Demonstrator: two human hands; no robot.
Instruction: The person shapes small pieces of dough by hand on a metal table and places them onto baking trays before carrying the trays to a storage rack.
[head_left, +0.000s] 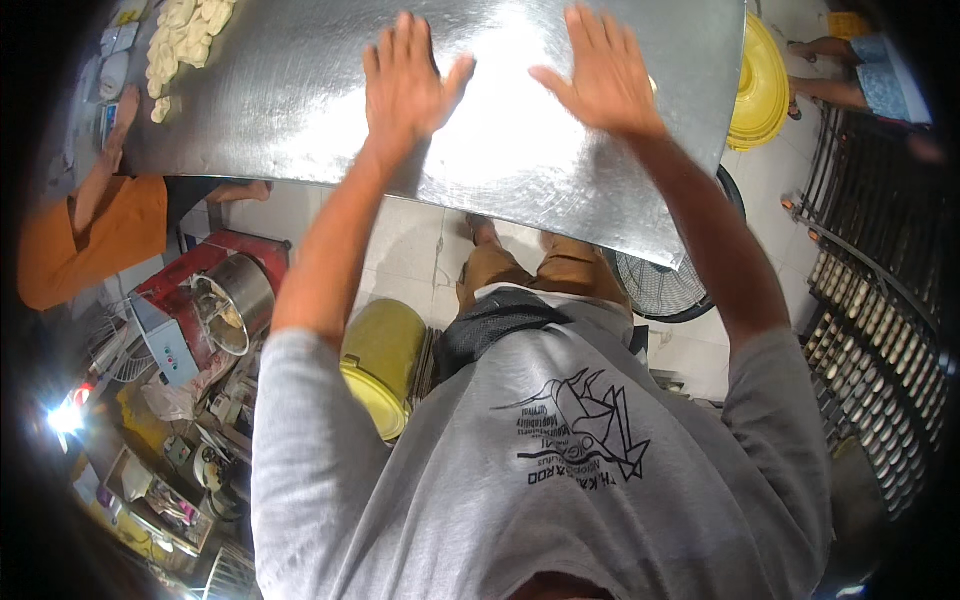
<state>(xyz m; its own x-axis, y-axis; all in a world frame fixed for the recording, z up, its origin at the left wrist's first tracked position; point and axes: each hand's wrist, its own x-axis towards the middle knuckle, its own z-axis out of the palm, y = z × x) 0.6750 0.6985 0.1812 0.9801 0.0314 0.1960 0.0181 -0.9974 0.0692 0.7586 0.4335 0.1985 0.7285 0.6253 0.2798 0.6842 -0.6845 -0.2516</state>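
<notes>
Both hands are over the shiny steel tabletop (pixel 270 90) with fingers stretched out. My left hand (pixel 408 78) is open, palm down on or just above the metal, thumb angled toward the middle. My right hand (pixel 600 75) is open too, palm down, with a small pale piece, possibly dough, mostly hidden just behind its right side. A pile of cut dough pieces (pixel 183 45) lies at the table's upper left, away from my left hand.
A co-worker's arm (pixel 122 125) is at the table's left end, another person's legs (pixel 840 85) at upper right. Around me are a yellow lid (pixel 755 80), a floor fan (pixel 655 285), a yellow drum (pixel 380 350), a red machine with steel bowl (pixel 238 300) and racks of trays (pixel 865 360).
</notes>
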